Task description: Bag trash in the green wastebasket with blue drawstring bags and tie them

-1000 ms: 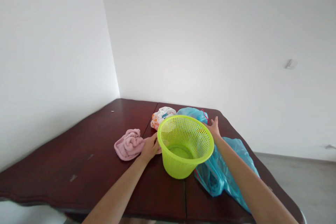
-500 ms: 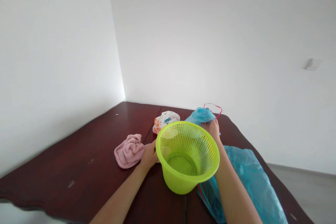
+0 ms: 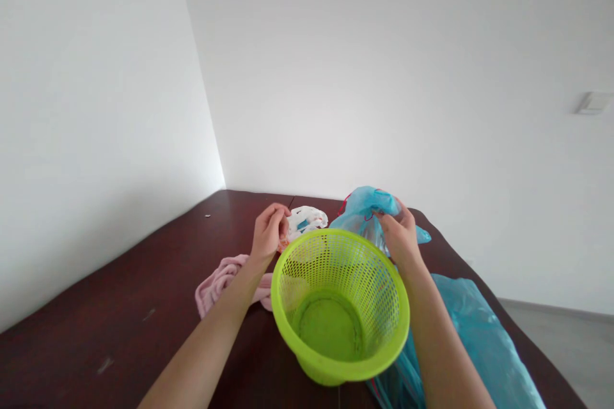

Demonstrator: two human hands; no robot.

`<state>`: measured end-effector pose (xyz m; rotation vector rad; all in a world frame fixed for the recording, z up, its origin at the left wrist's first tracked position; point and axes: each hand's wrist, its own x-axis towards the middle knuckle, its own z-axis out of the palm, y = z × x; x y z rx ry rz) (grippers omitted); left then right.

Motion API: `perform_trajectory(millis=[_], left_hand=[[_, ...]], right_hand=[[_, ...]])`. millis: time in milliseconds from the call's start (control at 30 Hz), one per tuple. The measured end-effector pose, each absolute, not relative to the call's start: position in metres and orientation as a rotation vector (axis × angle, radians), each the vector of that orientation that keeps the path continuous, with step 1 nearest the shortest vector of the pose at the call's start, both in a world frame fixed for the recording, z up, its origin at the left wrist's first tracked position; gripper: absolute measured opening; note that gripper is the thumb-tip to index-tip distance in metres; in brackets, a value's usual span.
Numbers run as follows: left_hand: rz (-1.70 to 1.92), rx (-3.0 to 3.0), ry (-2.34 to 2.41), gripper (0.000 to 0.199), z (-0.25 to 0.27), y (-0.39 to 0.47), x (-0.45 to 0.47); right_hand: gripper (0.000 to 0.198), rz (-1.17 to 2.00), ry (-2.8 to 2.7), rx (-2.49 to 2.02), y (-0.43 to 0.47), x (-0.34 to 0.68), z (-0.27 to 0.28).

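Note:
A lime-green perforated plastic basket point(image 3: 330, 326) stands in front of me on the dark table, its inside visible down to the bare bottom. Behind it on the right, my right hand point(image 3: 400, 233) grips a crumpled blue plastic bag point(image 3: 364, 201) with a red drawstring. My left hand point(image 3: 271, 230) is raised beyond the basket's left rim, fingers curled, beside a bunched white plastic bag point(image 3: 307, 220) with orange print. Whatever its fingers may hold is hidden. Under my left forearm lies a folded pink cloth point(image 3: 218, 281), partly covered by the arm.
A larger blue plastic bag point(image 3: 484, 326) spreads along the right side of the dark red-brown table point(image 3: 158, 275), partly behind my right forearm. White walls point(image 3: 336, 89) rise behind and to the left. A light switch point(image 3: 593, 103) is on the right.
My left hand has left the side of the basket near the pink cloth and moved up and away toward the white bag. The blue bag in my right hand has shifted and bunched up more.

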<state>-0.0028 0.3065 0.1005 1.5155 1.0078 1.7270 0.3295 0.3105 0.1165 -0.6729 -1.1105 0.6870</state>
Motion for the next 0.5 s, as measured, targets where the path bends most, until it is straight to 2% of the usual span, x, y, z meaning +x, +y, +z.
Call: perform_trajectory(millis=[100, 200, 367, 500], left_hand=[[1.628, 1.566, 0.859, 0.033, 0.162, 0.325, 0.011], [1.449, 1.678, 0.86, 0.039, 0.188, 0.322, 0.02], [1.316, 1.824, 0.943, 0.042, 0.175, 0.324, 0.017], [1.277, 1.697, 0.938, 0.042, 0.147, 0.359, 0.013]], right_hand=[[0.045, 0.835, -1.088, -0.498, 0.3, 0.333, 0.127], [0.04, 0.946, -1.087, -0.481, 0.296, 0.332, 0.13], [0.043, 0.922, -1.033, -0.655, 0.301, 0.332, 0.12], [0.041, 0.999, -1.008, -0.684, 0.314, 0.33, 0.108]])
